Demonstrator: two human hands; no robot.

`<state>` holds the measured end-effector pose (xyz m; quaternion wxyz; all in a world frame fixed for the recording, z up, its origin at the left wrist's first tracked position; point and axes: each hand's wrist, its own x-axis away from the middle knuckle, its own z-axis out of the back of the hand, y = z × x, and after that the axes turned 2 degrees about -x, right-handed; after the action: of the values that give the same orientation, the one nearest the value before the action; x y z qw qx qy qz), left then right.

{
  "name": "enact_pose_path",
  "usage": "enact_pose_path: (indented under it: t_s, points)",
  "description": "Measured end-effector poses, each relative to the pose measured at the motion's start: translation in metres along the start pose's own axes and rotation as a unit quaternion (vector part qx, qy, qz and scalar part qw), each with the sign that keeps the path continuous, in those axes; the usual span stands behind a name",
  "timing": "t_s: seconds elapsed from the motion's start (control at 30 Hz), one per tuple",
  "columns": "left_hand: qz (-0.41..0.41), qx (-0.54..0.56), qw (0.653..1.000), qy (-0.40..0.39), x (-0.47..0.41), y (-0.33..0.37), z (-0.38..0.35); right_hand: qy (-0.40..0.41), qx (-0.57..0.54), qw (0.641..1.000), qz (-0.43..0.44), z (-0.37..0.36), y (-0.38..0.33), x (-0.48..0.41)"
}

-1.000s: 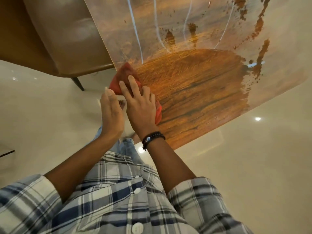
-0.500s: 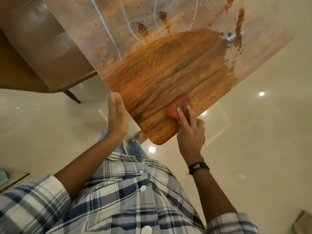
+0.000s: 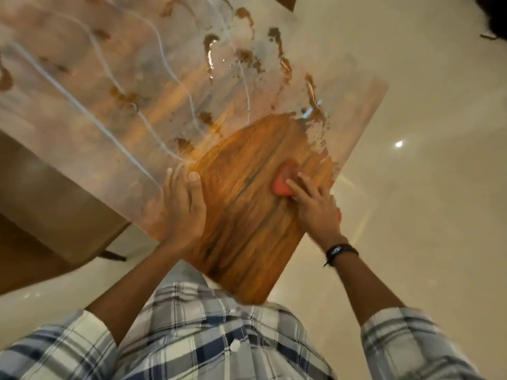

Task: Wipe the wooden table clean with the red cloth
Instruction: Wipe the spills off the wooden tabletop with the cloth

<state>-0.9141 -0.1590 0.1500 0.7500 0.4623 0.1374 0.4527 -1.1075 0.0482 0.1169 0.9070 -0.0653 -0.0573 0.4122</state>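
Observation:
The wooden table (image 3: 247, 229) runs from the near corner up to the far left. Its near part shows bare orange-brown grain; the rest lies under a pale dusty film with white streaks and brown blotches. The red cloth (image 3: 284, 182) lies on the bare wood near the right edge, mostly covered by my right hand (image 3: 315, 207), which presses flat on it with fingers spread. My left hand (image 3: 183, 207) rests flat on the table's left edge, holding nothing.
A brown upholstered chair (image 3: 55, 204) stands close against the table's left side, one dark leg showing on the glossy cream floor (image 3: 411, 242). A dark object (image 3: 493, 17) sits at the top right corner.
My right hand has kept the cloth near the table's right edge and slid it a little farther up. My left hand has shifted from beside the left edge onto the tabletop. The view has swung.

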Motion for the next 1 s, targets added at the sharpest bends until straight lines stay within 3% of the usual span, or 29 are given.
enact_pose_path:
  t_s: [0.1,0.2,0.3,0.37,0.43,0.53,0.7,0.8,0.9,1.0]
  points:
    - [-0.092,-0.057,0.992,-0.061,-0.055,0.014,-0.007,0.017,-0.007,0.991,-0.135,0.012,0.027,-0.063]
    - [-0.168,-0.113,0.973,-0.113,-0.114,0.023,-0.017,0.037,-0.014,0.985,-0.168,0.011,0.003,-0.083]
    - [-0.213,-0.148,0.956,-0.136,-0.172,0.031,-0.036,0.017,-0.001,0.996,-0.086,-0.002,-0.044,-0.063]
    - [-0.235,-0.174,0.946,-0.142,-0.211,0.038,-0.052,-0.011,0.008,1.000,0.027,-0.008,-0.063,-0.041]
    - [-0.259,-0.202,0.935,-0.137,-0.245,0.049,-0.068,-0.040,0.051,0.986,0.151,-0.004,-0.048,-0.035]
    - [-0.281,-0.223,0.926,-0.118,-0.283,0.064,-0.092,-0.039,0.082,0.974,0.209,0.008,0.011,-0.075]
    - [-0.316,-0.274,0.905,-0.077,-0.290,0.061,-0.111,0.013,0.073,0.994,0.083,0.031,0.134,-0.207]
    - [-0.342,-0.292,0.892,-0.056,-0.293,0.056,-0.115,0.067,0.059,0.992,-0.088,0.042,0.191,-0.281]
    - [-0.351,-0.321,0.878,-0.054,-0.297,0.053,-0.118,0.091,0.005,0.968,-0.235,0.046,0.194,-0.325]
    - [-0.345,-0.323,0.880,-0.057,-0.296,0.051,-0.118,0.109,0.039,0.977,-0.182,0.040,0.145,-0.313]
